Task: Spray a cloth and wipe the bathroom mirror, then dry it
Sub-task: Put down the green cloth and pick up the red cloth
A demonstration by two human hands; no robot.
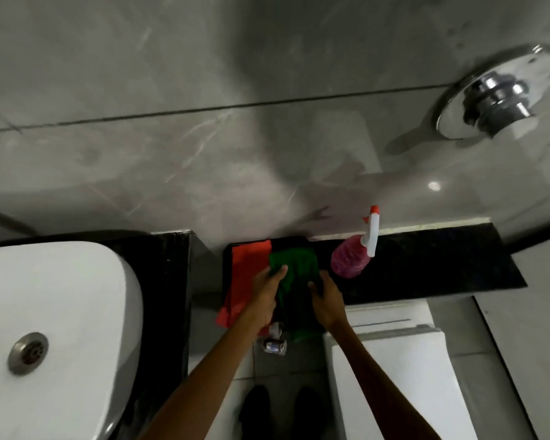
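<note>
A green cloth (299, 265) lies over the front of a black stone ledge (426, 265), hanging down past its edge. My left hand (267, 290) grips the cloth's left side, thumb on top. My right hand (326, 300) holds its right side lower down. A red cloth (246, 274) lies flat just left of the green one, partly under my left hand. A spray bottle (351, 257) with pink liquid, white trigger head and red nozzle stands on the ledge right of the cloths, untouched. No mirror is in view.
A white basin (45, 312) with a metal drain sits on a black counter at the left. A white toilet cistern (394, 360) is below the ledge at right. A chrome wall valve (496, 93) protrudes from the grey tiled wall. A small chrome fitting (275, 346) sits below the cloths.
</note>
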